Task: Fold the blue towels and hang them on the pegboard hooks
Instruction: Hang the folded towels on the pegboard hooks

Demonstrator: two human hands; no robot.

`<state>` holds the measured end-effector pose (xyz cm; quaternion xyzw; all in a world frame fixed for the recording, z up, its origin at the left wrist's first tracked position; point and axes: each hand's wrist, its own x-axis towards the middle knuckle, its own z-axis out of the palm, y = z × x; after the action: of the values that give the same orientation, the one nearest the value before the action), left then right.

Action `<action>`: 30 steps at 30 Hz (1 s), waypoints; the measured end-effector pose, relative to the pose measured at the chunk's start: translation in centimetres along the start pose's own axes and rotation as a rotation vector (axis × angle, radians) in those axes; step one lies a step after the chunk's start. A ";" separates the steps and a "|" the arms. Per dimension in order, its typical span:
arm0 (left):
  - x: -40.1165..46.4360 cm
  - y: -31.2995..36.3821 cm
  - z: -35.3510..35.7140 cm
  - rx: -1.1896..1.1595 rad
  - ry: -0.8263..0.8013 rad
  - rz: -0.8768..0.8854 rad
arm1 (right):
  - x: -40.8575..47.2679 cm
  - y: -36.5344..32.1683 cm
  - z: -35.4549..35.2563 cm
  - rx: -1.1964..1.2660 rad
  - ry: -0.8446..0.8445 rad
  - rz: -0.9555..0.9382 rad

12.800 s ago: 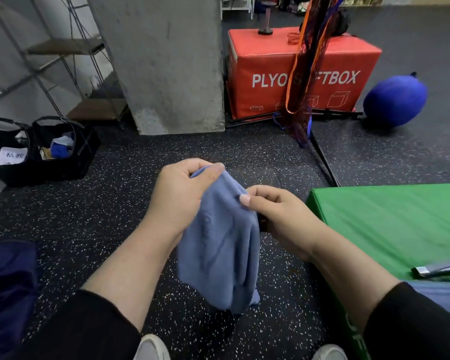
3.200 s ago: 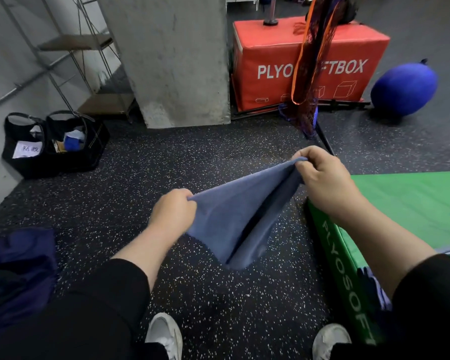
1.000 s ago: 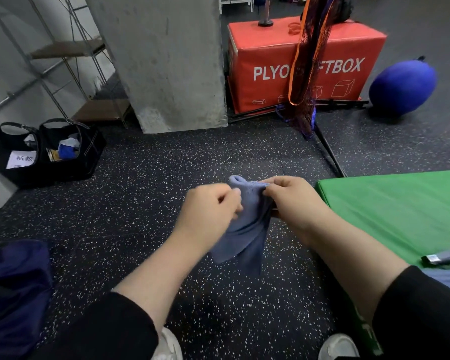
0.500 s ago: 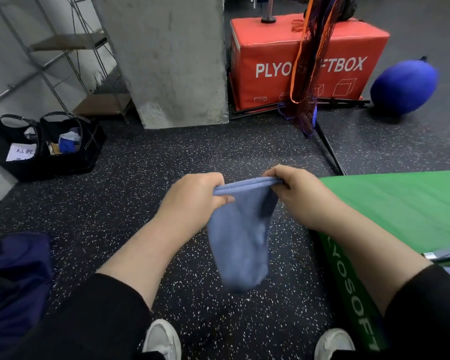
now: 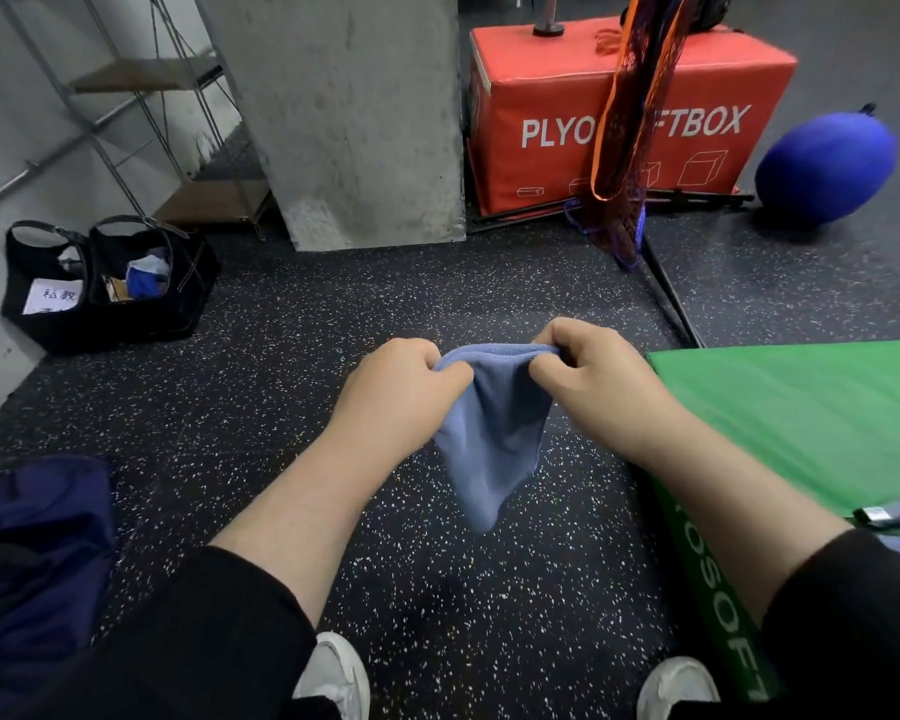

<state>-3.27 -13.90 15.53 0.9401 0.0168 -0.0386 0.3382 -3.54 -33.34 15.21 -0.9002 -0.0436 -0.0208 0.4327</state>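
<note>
A dark speckled floor [image 5: 261, 407] is seen, with black bags [image 5: 105, 283] by a wire shelf [image 5: 141, 96] at far left, then a concrete pillar [image 5: 354, 116], a red box [image 5: 619, 111], a blue ball [image 5: 824, 166] and a green box [image 5: 801, 418] at right. The towel [image 5: 489, 433] is held in mid-air above the floor: its top edge is pinched by the left hand [image 5: 401, 379] and right hand [image 5: 593, 366], fingers curled on it, close together. It hangs lengthwise downward, tapering to a point.
</note>
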 end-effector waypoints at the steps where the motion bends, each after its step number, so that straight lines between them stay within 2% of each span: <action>1: -0.1 0.2 0.2 -0.086 -0.038 -0.049 | 0.0 0.0 0.1 0.000 -0.004 0.004; 3: -0.5 0.7 0.7 -0.289 -0.104 -0.157 | -0.2 0.0 0.5 -0.024 -0.006 0.010; 5: -0.7 0.8 1.3 -0.449 -0.104 -0.243 | -0.4 -0.3 0.9 -0.075 -0.014 0.002; 9: -0.8 0.9 1.9 -0.536 -0.008 -0.256 | -1.0 -1.1 1.4 -0.130 -0.052 -0.038; 12: -0.9 1.0 2.2 -0.592 0.000 -0.262 | -1.4 -1.2 2.0 -0.175 -0.079 -0.085; 15: -1.4 1.6 2.2 -0.770 -0.062 -0.273 | -1.2 -0.7 2.3 -0.098 -0.122 -0.063; 18: -2.3 2.3 1.7 -0.920 -0.239 -0.234 | -0.6 0.1 1.7 0.018 -0.152 -0.015; 20: -2.6 2.5 1.4 -0.875 -0.274 -0.186 | -0.1 0.6 1.2 0.029 -0.098 0.000; 21: -2.5 2.6 1.2 -0.803 -0.227 -0.166 | 0.2 0.9 0.9 0.015 -0.049 0.007; 24: -1.0 1.6 0.7 -0.584 0.066 -0.070 | 0.8 1.3 0.4 0.044 0.023 0.034; 25: -0.5 1.1 0.7 -0.565 0.076 -0.019 | 0.9 1.3 0.2 0.108 0.013 0.037; 28: -0.1 0.0 1.9 -0.654 -0.261 0.054 | 1.0 0.8 -0.3 0.378 -0.046 0.047; 30: -0.5 -0.3 3.2 -0.675 -0.374 0.037 | 0.8 0.2 -0.7 0.514 -0.089 0.062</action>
<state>-4.01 -15.70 12.88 0.7527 -0.0504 -0.1954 0.6267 -2.74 -33.99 15.52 -0.7616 -0.0388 0.0441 0.6454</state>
